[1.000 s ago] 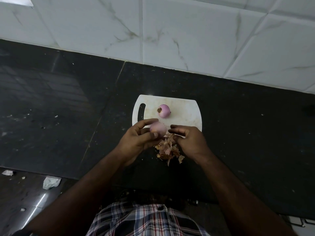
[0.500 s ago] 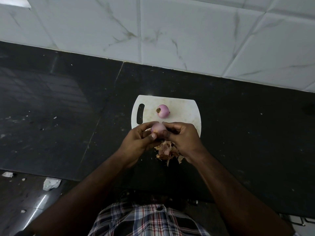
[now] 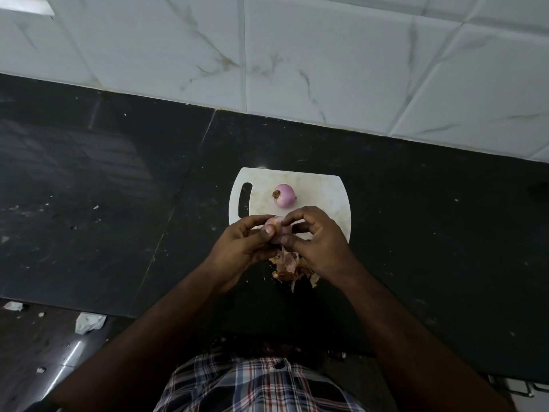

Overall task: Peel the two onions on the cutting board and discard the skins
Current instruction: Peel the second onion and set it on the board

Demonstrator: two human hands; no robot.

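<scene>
Both hands meet over the near edge of the white plastic cutting board [image 3: 323, 188]: the left hand [image 3: 242, 248] cradles a smooth pink onion [image 3: 274, 228], and the right hand [image 3: 320, 242] pinches it. Another peeled onion [image 3: 284, 195] sits mid-board. Papery skins [image 3: 289, 267] lie on the glossy black counter [image 3: 430, 233], with wide room either side.

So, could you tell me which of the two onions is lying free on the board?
The far onion, alone mid-board; the other onion is held by both hands.

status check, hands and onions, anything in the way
Left hand grips small pink onion; right hand pinches at it. Second pink onion on white plastic cutting board. Nothing in the way.
</scene>
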